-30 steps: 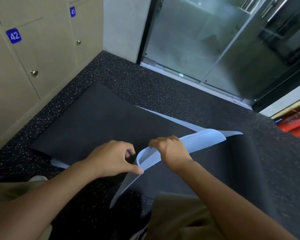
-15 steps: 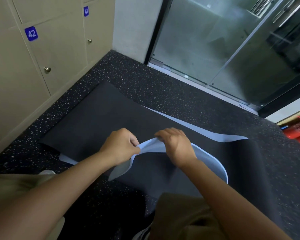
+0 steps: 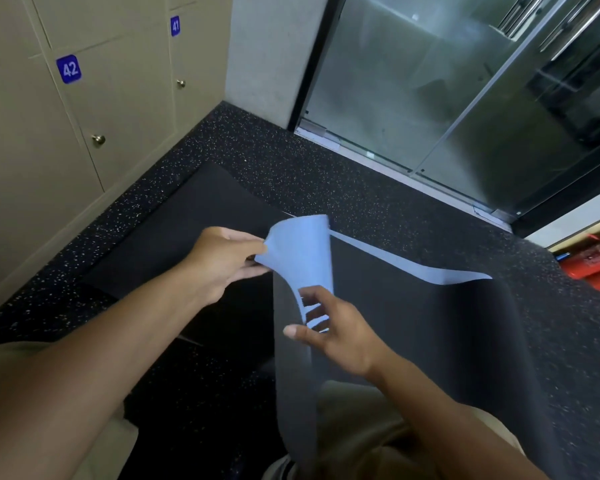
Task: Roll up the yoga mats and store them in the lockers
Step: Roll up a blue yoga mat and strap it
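Yoga mat (image 3: 413,306): it is dark grey on top and light blue underneath. Most of it lies flat on the speckled floor (image 3: 343,174), and the near end is lifted up and curled over so the blue side shows.
How it handles: it looks thin, soft and light, because it bends easily and flops. It would likely fold or twist if held at one corner only.
Where to hold: probably best at both sides of the short end, so the roll starts straight.
Left hand (image 3: 222,261): it pinches the blue edge between thumb and fingers, arm reaching forward.
Right hand (image 3: 333,327): its fingers curl around the lifted fold from behind, thumb sticking out to the left.
Lockers (image 3: 118,98): beige doors marked 41 and 42 stand shut on the left, near the mat's far end.
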Available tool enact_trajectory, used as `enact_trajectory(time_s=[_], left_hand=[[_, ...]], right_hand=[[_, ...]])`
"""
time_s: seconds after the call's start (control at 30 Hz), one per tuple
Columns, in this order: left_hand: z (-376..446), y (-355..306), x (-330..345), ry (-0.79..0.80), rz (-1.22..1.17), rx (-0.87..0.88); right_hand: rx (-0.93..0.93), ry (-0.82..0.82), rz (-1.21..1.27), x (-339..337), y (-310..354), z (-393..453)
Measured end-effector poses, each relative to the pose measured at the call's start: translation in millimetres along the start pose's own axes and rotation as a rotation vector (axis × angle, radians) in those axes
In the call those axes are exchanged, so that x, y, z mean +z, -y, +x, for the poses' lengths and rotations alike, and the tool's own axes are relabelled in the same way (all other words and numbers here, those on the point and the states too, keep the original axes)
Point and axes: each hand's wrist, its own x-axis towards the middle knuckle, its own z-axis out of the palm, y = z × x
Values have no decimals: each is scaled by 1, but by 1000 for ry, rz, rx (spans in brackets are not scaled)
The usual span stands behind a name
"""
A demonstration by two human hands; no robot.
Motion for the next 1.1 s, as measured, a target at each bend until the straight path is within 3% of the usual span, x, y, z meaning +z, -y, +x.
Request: enact_trajectory(time_s=[0.2, 0.3, 0.37, 0.43, 0.53, 0.6, 0.7, 0.77, 0.9, 1.1], left_hand=[[14, -5, -11, -59, -147, 14], [21, -5, -18, -167, 72, 79], [19, -10, -23, -296, 379, 223], [9, -20, -28, -367, 571, 483], [-5, -28, -30, -291, 866, 887], [-10, -24, -29, -181, 1111, 998], [-4, -13, -32, 34, 1322, 955], [0, -7, -37, 83, 1398, 899], [-7, -3, -39, -85, 1394, 1003], [-20, -30, -37, -148, 1369, 1071]], right_hand=[[-10, -307, -181, 1, -10, 9], [-28, -388, -211, 6, -5, 18], [-50, -392, -286, 11, -2, 26], [-83, -377, -386, 16, 2, 32], [-219, -422, -503, 24, 10, 40], [-326, -479, -553, 28, 15, 45], [-383, -528, -633, 30, 25, 53], [-350, -548, -585, 28, 33, 55], [-245, -518, -418, 15, 54, 50], [-261, -628, -352, -17, 64, 31]])
